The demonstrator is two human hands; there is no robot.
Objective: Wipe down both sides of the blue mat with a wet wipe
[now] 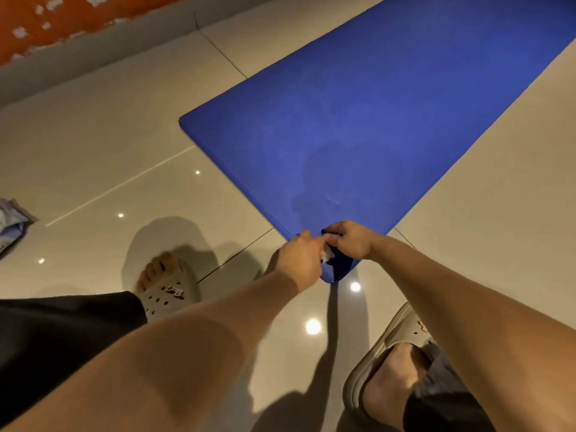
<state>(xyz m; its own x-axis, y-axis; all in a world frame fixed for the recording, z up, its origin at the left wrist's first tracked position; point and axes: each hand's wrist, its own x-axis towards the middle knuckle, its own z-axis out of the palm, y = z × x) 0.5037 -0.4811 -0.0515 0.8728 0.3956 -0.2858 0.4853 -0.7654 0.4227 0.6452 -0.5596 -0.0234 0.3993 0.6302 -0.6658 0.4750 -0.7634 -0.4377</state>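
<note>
The blue mat (pixel 374 113) lies flat on the tiled floor and runs from its near corner away to the upper right. Darker damp patches show on it near that corner. My right hand (pixel 350 240) grips the near corner and curls it up off the floor. My left hand (pixel 300 257) is closed right beside it at the same corner. A small crumpled white wet wipe (pixel 326 254) shows between the two hands; it seems to be held in my left hand's fingers.
Glossy beige floor tiles (pixel 109 135) surround the mat. My feet in grey slippers stand at the left (pixel 168 291) and lower right (pixel 399 347). A crumpled pale package (pixel 12 221) lies at the left edge. An orange wall (pixel 62 17) with a grey skirting runs along the top left.
</note>
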